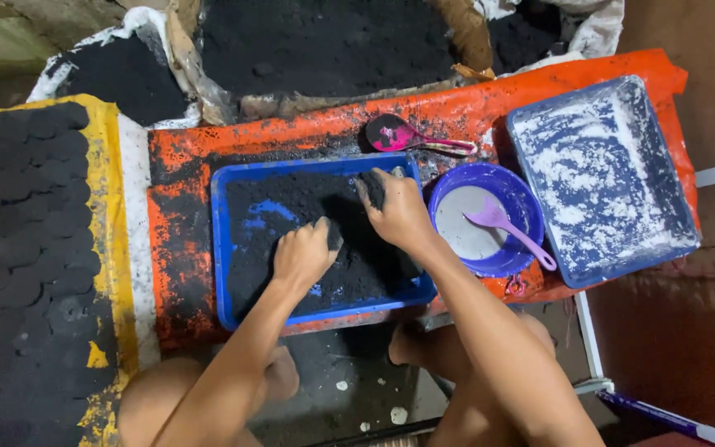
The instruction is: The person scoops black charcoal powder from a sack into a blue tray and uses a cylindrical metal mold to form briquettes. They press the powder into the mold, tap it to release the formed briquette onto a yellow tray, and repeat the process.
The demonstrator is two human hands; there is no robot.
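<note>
Down in the blue tray (223, 248), both hands buried in black powder (291, 207): left hand (304, 255) fisted on it, right hand (399, 213) clawed into it. At three o'clock, purple bowl (523, 199) with spoon (506, 228); orange-covered surface (177, 207) beneath.

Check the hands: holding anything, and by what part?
No tool held. Both left hand and right hand are pressed fingers-down into black powder in the blue tray; whether either grasps any cannot be told.
</note>
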